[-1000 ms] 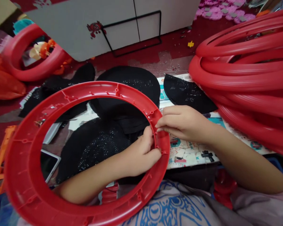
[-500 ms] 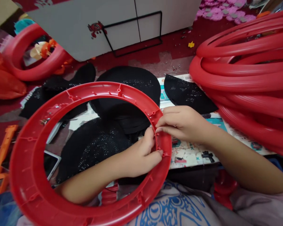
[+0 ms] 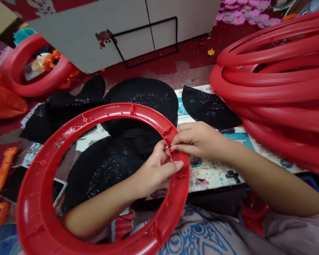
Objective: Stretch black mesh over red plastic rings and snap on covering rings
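A large red plastic ring (image 3: 39,184), its ribbed hollow side facing up, is tilted in front of me. My left forearm passes through its opening. My left hand (image 3: 159,170) grips the right part of the rim, thumb on the upper face and fingers at the inner edge. Against that same inner edge, my right hand (image 3: 191,140) pinches with thumb and forefinger; whatever is between the fingertips is too small or hidden to name. Tiny shiny pieces (image 3: 60,143) lie in the ring's channel at the upper left.
Black perforated fabric pieces (image 3: 146,95) lie on the printed cardboard (image 3: 215,166). Red rings (image 3: 268,88) are stacked on the right. A white box (image 3: 130,42) stands behind, an orange plastic part (image 3: 4,173) at left, and a white-edged device (image 3: 60,189) shows through the ring.
The ring has dropped slightly and tilted a little in view. My left thumb has shifted up along the rim. My right hand stays pinched at the inner edge.
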`<state>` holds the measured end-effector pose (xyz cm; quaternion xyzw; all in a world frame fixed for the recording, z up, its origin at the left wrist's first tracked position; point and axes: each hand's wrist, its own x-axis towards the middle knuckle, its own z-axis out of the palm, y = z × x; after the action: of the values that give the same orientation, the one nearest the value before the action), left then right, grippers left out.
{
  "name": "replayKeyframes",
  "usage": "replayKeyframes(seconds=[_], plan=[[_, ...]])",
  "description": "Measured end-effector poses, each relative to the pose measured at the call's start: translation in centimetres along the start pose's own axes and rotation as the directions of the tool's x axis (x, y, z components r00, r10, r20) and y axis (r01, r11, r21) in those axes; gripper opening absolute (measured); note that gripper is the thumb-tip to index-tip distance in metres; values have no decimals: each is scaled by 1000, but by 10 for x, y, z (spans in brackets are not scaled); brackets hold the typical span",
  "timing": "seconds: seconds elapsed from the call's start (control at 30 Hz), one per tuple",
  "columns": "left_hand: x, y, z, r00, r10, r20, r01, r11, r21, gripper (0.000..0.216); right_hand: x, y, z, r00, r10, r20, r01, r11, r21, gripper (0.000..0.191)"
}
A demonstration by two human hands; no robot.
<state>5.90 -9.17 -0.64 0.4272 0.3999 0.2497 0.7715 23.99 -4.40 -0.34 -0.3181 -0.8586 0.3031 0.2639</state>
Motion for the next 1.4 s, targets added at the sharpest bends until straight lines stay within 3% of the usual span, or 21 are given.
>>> replayKeyframes(seconds=[0.17, 0.33, 0.43, 0.63, 0.8, 1.03, 1.4], plan=[[5, -3, -2, 996, 27, -82, -26, 999, 20, 39, 1, -5, 2, 997, 40, 65, -35, 997, -70, 12], [1, 0, -4, 992, -3, -125, 35, 967, 253, 41, -5, -6, -3, 998, -3, 70, 15, 984, -179, 19], [-1, 1, -5, 993, -68, -93, 99, 921, 378, 41, -10, -5, -10, 995, -103, 8, 102, 964, -247, 22], [-3, -4, -9, 1000, -24, 9, 15, 838, 545, 40, -9, -8, -12, 985, -175, -3, 162, 917, -365, 27], [-5, -2, -8, 996, -20, 86, -31, 830, 557, 46, -8, -9, -10, 989, -143, -36, 130, 958, -257, 25], [-5, 0, -6, 993, -57, 99, -15, 796, 605, 36, -7, -8, -12, 996, -86, -4, 86, 993, -82, 20], [-6, 0, -8, 988, -67, 138, -31, 793, 609, 33, -6, -8, -15, 997, -69, 41, 71, 996, -50, 15]])
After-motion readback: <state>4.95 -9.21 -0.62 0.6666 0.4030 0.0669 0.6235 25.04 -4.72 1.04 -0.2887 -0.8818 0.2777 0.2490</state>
